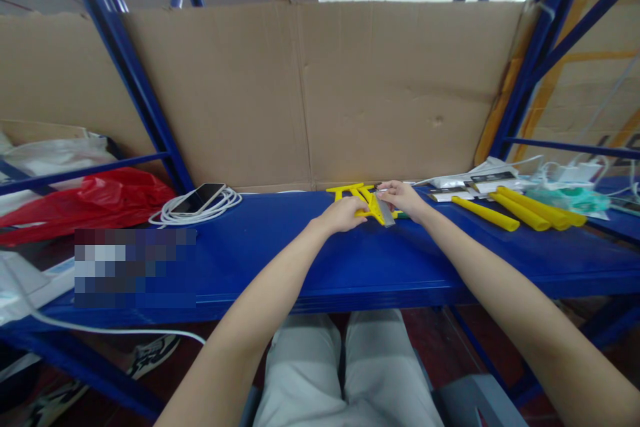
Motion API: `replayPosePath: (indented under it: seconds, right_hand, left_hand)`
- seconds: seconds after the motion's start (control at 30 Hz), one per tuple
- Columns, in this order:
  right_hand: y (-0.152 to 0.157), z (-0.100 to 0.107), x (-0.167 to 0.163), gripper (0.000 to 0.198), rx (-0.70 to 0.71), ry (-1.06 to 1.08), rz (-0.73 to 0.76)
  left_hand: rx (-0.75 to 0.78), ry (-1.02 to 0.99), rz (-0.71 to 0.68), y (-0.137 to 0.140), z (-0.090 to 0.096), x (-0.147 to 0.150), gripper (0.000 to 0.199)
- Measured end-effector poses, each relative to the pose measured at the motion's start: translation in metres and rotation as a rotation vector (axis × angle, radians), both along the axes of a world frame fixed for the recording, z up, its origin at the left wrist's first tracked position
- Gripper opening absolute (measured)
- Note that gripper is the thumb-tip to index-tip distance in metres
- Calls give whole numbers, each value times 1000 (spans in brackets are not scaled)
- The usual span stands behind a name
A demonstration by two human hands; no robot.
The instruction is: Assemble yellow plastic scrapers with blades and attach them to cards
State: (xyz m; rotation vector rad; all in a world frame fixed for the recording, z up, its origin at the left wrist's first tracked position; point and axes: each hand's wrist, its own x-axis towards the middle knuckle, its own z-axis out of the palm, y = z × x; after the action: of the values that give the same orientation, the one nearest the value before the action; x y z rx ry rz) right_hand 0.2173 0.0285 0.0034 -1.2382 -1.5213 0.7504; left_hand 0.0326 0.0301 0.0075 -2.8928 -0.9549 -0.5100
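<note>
Step in hand, as judged: working a flat grey metal-looking blade (388, 215) against a yellow wedge-shaped plastic tool head (375, 209), near the far edge of a blue flat tabletop (240, 240). L hand (344, 215) grips the tool head, fingers curled; R hand (401, 197) has fingers bent at the blade's upper end, pinch or mere touch too small to tell. Next move prob. calls for a steady L hold, R fingertips off the edge. At R, 4 yellow tapered plastic tubes (523, 209).
</note>
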Motion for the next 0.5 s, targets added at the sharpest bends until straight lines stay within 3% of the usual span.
replayPosePath:
  seconds: [0.23, 0.5]
  right_hand:
    - [4, -5, 0, 12, 9, 0, -32]
    - [2, -4, -2, 12, -77, 64, -40]
  left_hand:
    - [3, 19, 6, -5, 3, 0, 18]
    - [12, -17, 1, -6, 3, 1, 16]
